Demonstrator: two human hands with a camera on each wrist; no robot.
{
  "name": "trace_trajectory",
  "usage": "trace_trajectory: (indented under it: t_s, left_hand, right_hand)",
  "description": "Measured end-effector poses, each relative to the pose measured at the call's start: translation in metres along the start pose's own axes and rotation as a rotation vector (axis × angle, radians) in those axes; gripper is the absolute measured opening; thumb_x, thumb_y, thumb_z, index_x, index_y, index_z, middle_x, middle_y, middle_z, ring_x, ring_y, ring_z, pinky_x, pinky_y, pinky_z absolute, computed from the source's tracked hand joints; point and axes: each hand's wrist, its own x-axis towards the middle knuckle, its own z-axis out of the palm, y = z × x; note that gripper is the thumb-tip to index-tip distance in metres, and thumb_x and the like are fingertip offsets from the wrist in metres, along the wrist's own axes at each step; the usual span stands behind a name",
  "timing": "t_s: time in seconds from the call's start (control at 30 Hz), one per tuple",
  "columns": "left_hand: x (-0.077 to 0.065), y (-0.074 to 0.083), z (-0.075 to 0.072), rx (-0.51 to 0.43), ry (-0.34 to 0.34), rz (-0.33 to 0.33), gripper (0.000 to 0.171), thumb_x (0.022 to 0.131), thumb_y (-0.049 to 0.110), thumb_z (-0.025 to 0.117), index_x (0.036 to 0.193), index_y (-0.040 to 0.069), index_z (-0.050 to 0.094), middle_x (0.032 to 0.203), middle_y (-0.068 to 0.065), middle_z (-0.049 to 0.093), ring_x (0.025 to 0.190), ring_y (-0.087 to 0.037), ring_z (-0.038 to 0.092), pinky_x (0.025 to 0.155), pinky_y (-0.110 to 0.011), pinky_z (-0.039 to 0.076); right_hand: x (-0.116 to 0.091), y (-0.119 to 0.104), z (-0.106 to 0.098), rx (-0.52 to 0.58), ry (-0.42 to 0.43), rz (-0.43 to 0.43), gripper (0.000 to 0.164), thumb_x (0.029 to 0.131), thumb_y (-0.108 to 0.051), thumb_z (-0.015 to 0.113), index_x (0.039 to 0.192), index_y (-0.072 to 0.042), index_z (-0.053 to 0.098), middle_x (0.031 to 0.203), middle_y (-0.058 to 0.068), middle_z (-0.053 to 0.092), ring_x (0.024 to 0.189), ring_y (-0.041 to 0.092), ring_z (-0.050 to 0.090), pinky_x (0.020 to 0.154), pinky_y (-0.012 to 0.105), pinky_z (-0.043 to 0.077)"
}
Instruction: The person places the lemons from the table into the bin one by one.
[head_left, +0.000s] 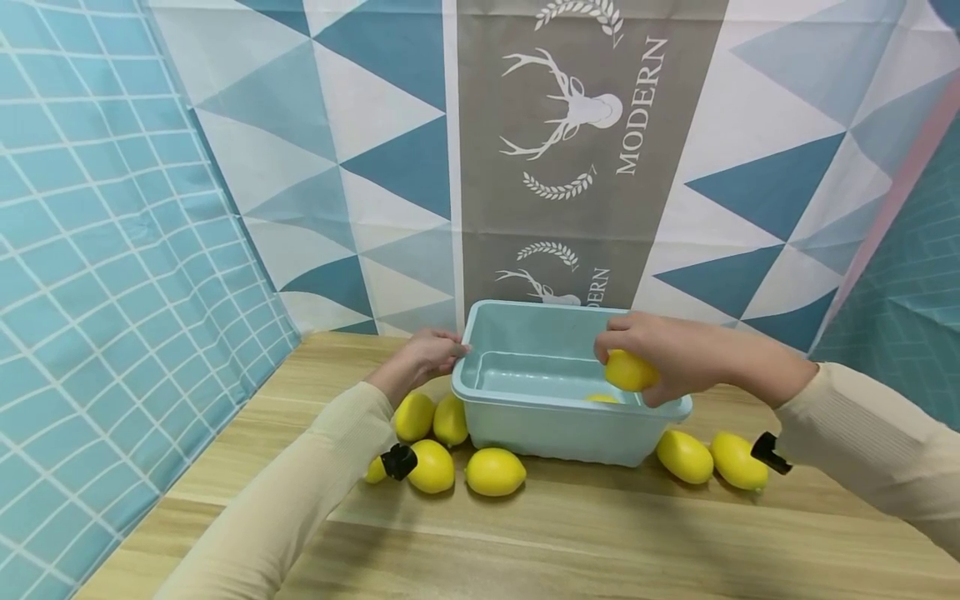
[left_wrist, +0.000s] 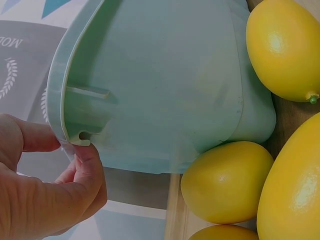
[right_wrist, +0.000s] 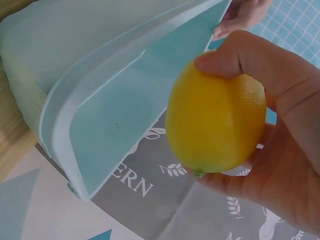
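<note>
A pale blue-green plastic bin (head_left: 540,429) stands on the wooden table near the back wall. My left hand (head_left: 433,354) pinches its left rim, thumb on one side and curled fingers underneath, as the left wrist view shows. In my right hand (head_left: 660,354) is a yellow lemon (right_wrist: 216,117), gripped between thumb and fingers over the right end of the bin. Inside the bin, below that hand, the top of another lemon (head_left: 602,398) shows; the front wall hides the rest of it.
Several lemons lie left of and before the bin, among them one lemon (head_left: 495,472) at its front and one lemon (head_left: 432,467) by the left sleeve. To the right lie two more, a lemon (head_left: 685,457) and a lemon (head_left: 738,461). A patterned cloth (head_left: 397,167) hangs behind.
</note>
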Motion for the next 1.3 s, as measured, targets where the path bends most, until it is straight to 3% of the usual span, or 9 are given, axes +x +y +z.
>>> trace_trajectory:
  t_s: [0.2,0.57,0.7,0.93,1.13,1.3]
  left_hand:
    - [0.0,-0.003,0.0,0.003,-0.001,-0.003,0.04,0.096,0.011,0.056,0.133,-0.002,0.048,0.129,-0.017,0.051,0.1,-0.018,0.056,0.089,-0.024,0.053]
    - [-0.001,0.0,-0.001,-0.015,0.009,0.001,0.041,0.095,0.01,0.057,0.133,-0.003,0.048,0.12,-0.013,0.052,0.078,-0.008,0.053,0.073,-0.016,0.051]
    - [0.001,0.0,-0.002,-0.02,0.014,-0.003,0.042,0.095,0.01,0.057,0.133,-0.003,0.048,0.119,-0.013,0.052,0.079,-0.009,0.054,0.069,-0.014,0.051]
    - [0.002,0.001,0.0,-0.027,0.012,-0.004,0.043,0.095,0.01,0.057,0.134,-0.003,0.047,0.123,-0.014,0.051,0.084,-0.011,0.054,0.08,-0.018,0.052]
    - [0.003,0.001,0.001,-0.027,0.017,0.001,0.041,0.095,0.01,0.058,0.132,-0.004,0.048,0.113,-0.011,0.053,0.074,-0.008,0.053,0.067,-0.013,0.051]
    - [0.003,0.0,0.002,-0.024,0.019,0.001,0.041,0.094,0.01,0.058,0.131,-0.004,0.048,0.113,-0.011,0.053,0.074,-0.008,0.053,0.066,-0.013,0.051]
  right_hand:
    - [0.003,0.006,-0.001,0.022,-0.034,0.008,0.048,0.063,-0.006,0.084,0.098,-0.025,0.056,0.092,-0.008,0.053,0.086,0.012,0.049,0.072,0.027,0.049]
    - [0.015,0.019,-0.006,0.04,-0.07,0.064,0.048,0.062,-0.002,0.083,0.097,-0.022,0.058,0.097,-0.002,0.056,0.089,0.017,0.051,0.077,0.033,0.053]
    - [0.02,0.021,-0.009,0.044,-0.085,0.052,0.048,0.063,-0.004,0.084,0.098,-0.022,0.058,0.097,-0.001,0.056,0.089,0.018,0.051,0.077,0.035,0.053]
    - [0.029,0.026,-0.012,0.049,-0.122,0.06,0.048,0.063,-0.005,0.086,0.099,-0.022,0.058,0.101,0.001,0.057,0.093,0.02,0.051,0.078,0.038,0.055]
    - [0.037,0.03,-0.012,0.056,-0.132,0.042,0.049,0.063,-0.003,0.086,0.1,-0.02,0.057,0.1,0.0,0.056,0.094,0.021,0.05,0.078,0.038,0.053]
    - [0.045,0.036,-0.009,0.065,-0.117,0.004,0.051,0.062,-0.002,0.086,0.101,-0.019,0.058,0.1,0.0,0.056,0.095,0.02,0.05,0.081,0.041,0.051]
